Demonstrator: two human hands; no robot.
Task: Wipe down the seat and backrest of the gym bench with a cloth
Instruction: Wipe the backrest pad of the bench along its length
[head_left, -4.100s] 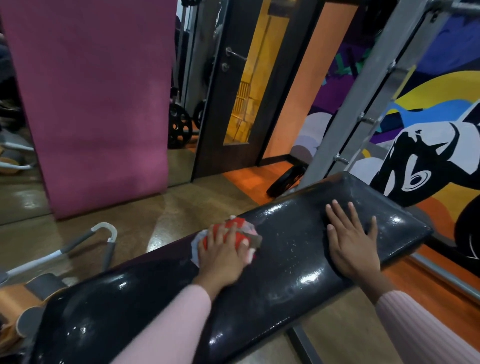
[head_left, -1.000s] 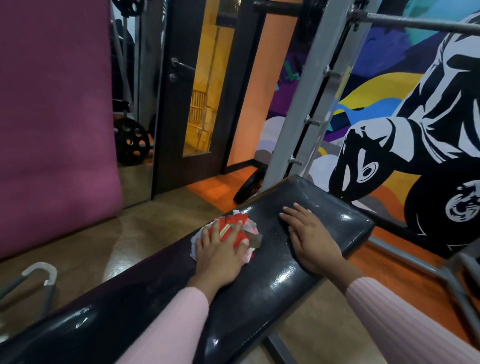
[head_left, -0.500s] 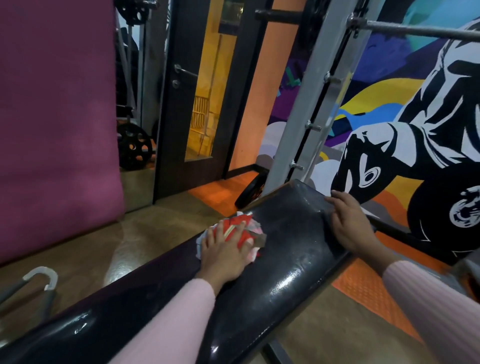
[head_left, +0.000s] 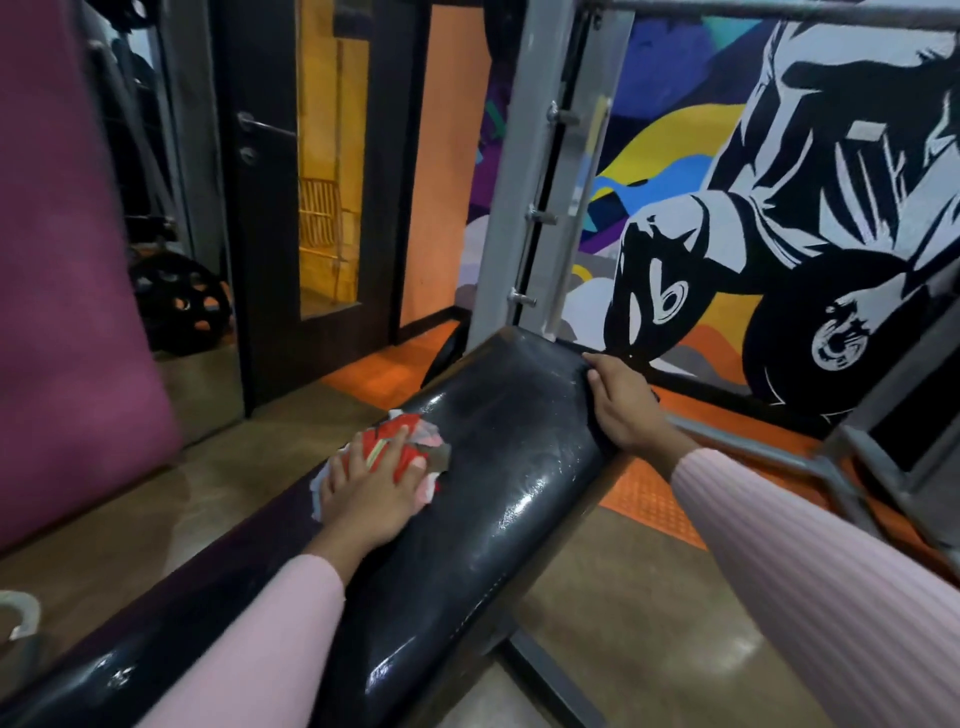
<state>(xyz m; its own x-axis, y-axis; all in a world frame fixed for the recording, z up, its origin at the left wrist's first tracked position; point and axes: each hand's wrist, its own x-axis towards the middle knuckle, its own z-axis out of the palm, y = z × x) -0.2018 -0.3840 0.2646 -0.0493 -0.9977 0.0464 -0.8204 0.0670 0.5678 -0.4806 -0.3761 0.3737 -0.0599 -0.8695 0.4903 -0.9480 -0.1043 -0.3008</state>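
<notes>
A long black padded gym bench runs from lower left to the centre, shiny and damp-looking. My left hand lies flat on a crumpled red and white cloth, pressing it onto the pad near its left edge. My right hand grips the far right corner of the pad, fingers curled over the edge. Both arms wear pink sleeves.
A grey steel rack upright with pegs stands just beyond the bench end, a barbell bar across the top. A weight plate leans at left beside a dark door. Grey frame bars lie at right.
My right hand has slid from flat on the pad's top to its far right corner and closed over the edge. The left hand and cloth stay in about the same spot.
</notes>
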